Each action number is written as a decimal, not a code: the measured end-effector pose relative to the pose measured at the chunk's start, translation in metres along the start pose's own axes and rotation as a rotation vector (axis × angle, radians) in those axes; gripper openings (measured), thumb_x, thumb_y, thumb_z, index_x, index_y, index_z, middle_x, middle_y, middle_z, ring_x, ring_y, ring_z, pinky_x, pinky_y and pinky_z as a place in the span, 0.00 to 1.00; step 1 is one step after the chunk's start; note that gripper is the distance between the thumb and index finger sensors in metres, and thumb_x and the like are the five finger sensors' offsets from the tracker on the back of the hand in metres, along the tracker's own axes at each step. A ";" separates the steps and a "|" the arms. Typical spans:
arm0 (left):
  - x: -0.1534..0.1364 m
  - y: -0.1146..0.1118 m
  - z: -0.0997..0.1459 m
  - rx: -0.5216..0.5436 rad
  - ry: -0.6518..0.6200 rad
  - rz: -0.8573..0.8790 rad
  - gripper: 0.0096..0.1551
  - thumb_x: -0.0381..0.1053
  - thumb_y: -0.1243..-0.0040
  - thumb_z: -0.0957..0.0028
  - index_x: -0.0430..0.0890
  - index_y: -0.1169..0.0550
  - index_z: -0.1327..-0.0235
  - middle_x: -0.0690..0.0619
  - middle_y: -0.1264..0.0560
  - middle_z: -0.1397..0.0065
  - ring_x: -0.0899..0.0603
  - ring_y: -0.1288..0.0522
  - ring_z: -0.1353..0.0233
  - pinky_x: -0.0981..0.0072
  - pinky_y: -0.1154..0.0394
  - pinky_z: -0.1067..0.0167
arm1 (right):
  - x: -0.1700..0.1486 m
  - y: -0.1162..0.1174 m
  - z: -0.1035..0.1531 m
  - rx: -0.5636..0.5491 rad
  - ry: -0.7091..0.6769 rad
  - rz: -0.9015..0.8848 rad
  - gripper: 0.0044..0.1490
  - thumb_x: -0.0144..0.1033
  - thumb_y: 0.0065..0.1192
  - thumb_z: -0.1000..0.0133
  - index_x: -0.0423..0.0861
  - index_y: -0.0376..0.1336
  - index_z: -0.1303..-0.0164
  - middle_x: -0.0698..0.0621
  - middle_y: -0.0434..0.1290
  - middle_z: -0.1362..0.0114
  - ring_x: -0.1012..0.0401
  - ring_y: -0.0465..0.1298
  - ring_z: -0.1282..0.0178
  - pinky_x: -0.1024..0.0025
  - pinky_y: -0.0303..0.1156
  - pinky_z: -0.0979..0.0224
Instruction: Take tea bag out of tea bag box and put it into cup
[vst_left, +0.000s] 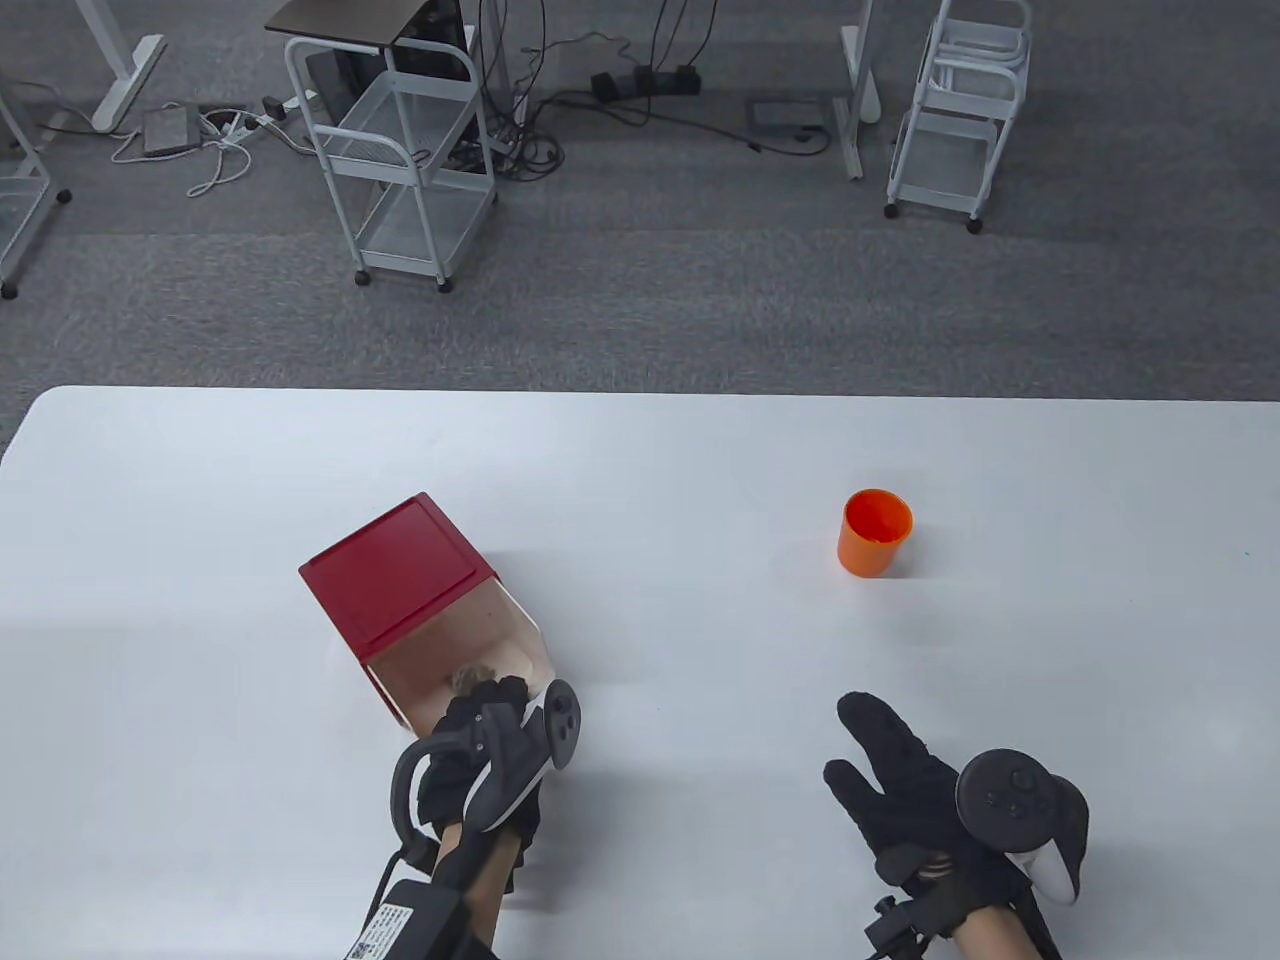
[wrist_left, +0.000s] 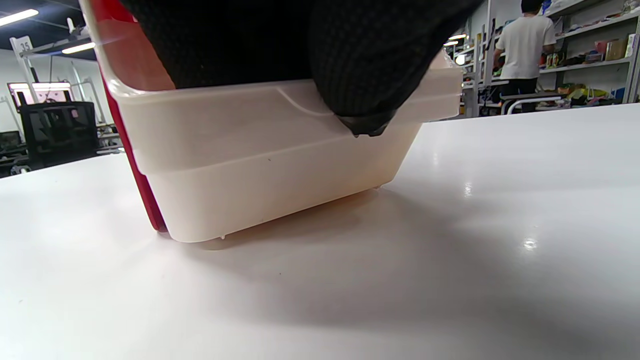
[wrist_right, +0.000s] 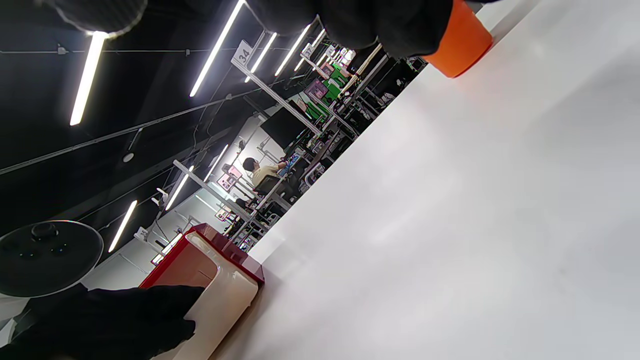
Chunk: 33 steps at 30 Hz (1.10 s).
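Observation:
The tea bag box (vst_left: 400, 575) is red with a pale translucent drawer (vst_left: 478, 650) tilted open toward me. Brownish tea bags (vst_left: 466, 678) lie inside it. My left hand (vst_left: 490, 700) reaches over the drawer's front rim. In the left wrist view the fingers go inside and the thumb (wrist_left: 367, 100) lies on the outer wall of the drawer (wrist_left: 270, 165), so the hand grips that rim. The orange cup (vst_left: 875, 532) stands upright at the right, apart from both hands; it also shows in the right wrist view (wrist_right: 462, 45). My right hand (vst_left: 865, 750) rests open on the table, holding nothing.
The white table (vst_left: 650, 470) ends at a far edge with grey carpet beyond. Two white wire carts (vst_left: 410, 150) (vst_left: 960, 110) and cables stand on the floor behind. The box (wrist_right: 215, 280) and my left hand (wrist_right: 100, 320) show in the right wrist view.

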<state>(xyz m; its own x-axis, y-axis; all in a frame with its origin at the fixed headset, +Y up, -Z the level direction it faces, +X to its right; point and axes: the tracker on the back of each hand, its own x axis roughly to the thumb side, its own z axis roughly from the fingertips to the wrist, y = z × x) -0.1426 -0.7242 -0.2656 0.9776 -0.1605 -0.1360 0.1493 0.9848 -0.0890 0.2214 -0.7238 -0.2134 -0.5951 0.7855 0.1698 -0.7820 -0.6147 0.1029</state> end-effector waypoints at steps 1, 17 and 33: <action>0.000 0.000 0.001 0.000 -0.004 0.001 0.28 0.47 0.35 0.52 0.55 0.21 0.35 0.52 0.19 0.30 0.44 0.17 0.35 0.62 0.19 0.36 | 0.000 0.000 0.000 0.000 0.000 0.000 0.51 0.67 0.52 0.47 0.43 0.51 0.24 0.34 0.54 0.18 0.31 0.60 0.24 0.33 0.52 0.25; 0.010 0.000 0.018 -0.017 -0.050 0.009 0.28 0.47 0.35 0.52 0.54 0.21 0.35 0.51 0.18 0.30 0.44 0.16 0.36 0.62 0.19 0.37 | 0.000 0.002 0.001 0.005 -0.004 0.001 0.51 0.67 0.52 0.47 0.43 0.51 0.24 0.34 0.54 0.18 0.31 0.60 0.25 0.33 0.52 0.25; 0.015 -0.003 0.024 -0.032 -0.069 -0.004 0.28 0.47 0.34 0.52 0.54 0.21 0.35 0.51 0.19 0.30 0.44 0.16 0.36 0.62 0.18 0.37 | 0.001 0.002 0.002 0.003 -0.006 -0.001 0.51 0.67 0.52 0.47 0.43 0.51 0.24 0.34 0.55 0.19 0.31 0.60 0.25 0.33 0.52 0.25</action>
<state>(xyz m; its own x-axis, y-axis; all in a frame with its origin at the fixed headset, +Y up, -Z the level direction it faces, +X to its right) -0.1243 -0.7277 -0.2435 0.9851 -0.1582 -0.0672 0.1494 0.9814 -0.1206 0.2198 -0.7246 -0.2114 -0.5931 0.7859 0.1751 -0.7822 -0.6139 0.1061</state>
